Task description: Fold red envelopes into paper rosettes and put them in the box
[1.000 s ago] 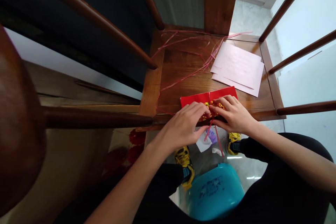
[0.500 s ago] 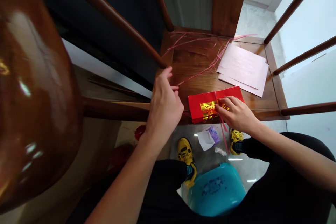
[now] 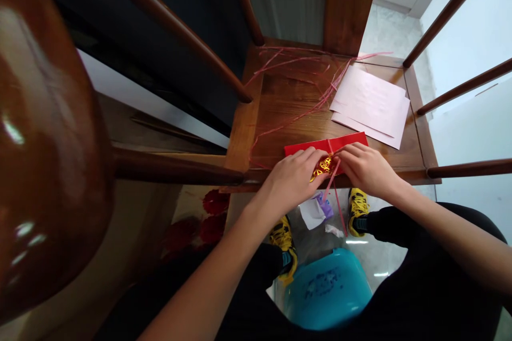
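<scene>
A stack of red envelopes (image 3: 298, 149) with gold print lies along the front edge of a wooden chair seat, tied round its middle with pink string (image 3: 330, 192). My left hand (image 3: 294, 173) is closed over the left part of the stack, its thumb near the gold print. From the right, my right hand (image 3: 366, 165) pinches the string at the middle of the stack, the fingertips of both hands close together. Loose string ends hang down below the seat edge. Both hands partly hide the envelopes and the knot area.
Pale pink paper sheets (image 3: 370, 98) lie at the right of the wooden seat (image 3: 292, 101), with loose pink strands (image 3: 304, 112) beside them. Wooden spindles rise at both sides. Below are a blue bin (image 3: 328, 290), a purple-and-white packet (image 3: 316, 210), and yellow shoes (image 3: 358, 208).
My left hand has come from the seat's left side, near the loose strand, onto the red envelopes. My right hand stays at the string, and the loose strand now droops at the left.
</scene>
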The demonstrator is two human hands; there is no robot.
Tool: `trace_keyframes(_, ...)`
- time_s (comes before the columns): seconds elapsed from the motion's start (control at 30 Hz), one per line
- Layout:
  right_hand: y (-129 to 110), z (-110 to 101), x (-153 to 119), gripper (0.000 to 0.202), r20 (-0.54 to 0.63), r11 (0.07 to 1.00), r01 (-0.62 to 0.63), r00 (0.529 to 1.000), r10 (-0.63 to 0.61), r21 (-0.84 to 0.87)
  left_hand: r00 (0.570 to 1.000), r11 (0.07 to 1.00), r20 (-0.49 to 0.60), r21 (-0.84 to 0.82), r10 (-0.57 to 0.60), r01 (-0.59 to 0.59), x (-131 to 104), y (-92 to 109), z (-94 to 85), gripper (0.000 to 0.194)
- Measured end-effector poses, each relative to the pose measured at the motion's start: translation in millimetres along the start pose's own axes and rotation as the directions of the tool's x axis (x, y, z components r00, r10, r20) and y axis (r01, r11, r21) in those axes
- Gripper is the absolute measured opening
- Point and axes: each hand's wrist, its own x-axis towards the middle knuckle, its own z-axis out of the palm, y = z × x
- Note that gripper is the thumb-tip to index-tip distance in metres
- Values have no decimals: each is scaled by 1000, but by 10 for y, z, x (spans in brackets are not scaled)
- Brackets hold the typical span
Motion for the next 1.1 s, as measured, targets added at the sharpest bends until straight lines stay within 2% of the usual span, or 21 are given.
trace_keyframes(0.1, 63, -59, 100, 36, -80, 960, -194, 974, 214, 202, 999, 999, 34, 45, -7, 6, 22, 31, -32, 48)
trace_keyframes(0.17, 113, -89, 190, 39, -133, 916, -260, 941, 312, 305, 995, 996, 86, 72, -52, 46, 38, 77, -72, 49)
trace_keyframes(0.3, 238, -119, 405, 51, -181, 843, -284, 898, 401, 457, 980, 990, 165, 103, -111, 95, 59, 151, -136, 52)
trace_keyframes(0.47, 389, -99, 646, 63, -145, 701, -295, 857, 495, 649, 972, 987, 192, 119, -133, 111, 58, 168, -149, 54)
trace_keyframes(0.57, 445, -76, 740, 66, -135, 669, -304, 843, 520, 678, 973, 987, 193, 125, -124, 101, 58, 161, -135, 54)
trace_keyframes(0.67, 470, -56, 806, 68, -146, 681, -299, 846, 514, 668, 975, 988, 191, 131, -109, 85, 62, 158, -123, 55)
trace_keyframes(0.9, 426, -48, 924, 66, -150, 688, -266, 864, 481, 676, 975, 986, 199, 150, -98, 69, 58, 171, -113, 57)
trace_keyframes(1.1, 416, -55, 994, 64, -121, 651, -290, 852, 510, 702, 981, 987, 181, 151, -77, 49, 50, 152, -78, 57)
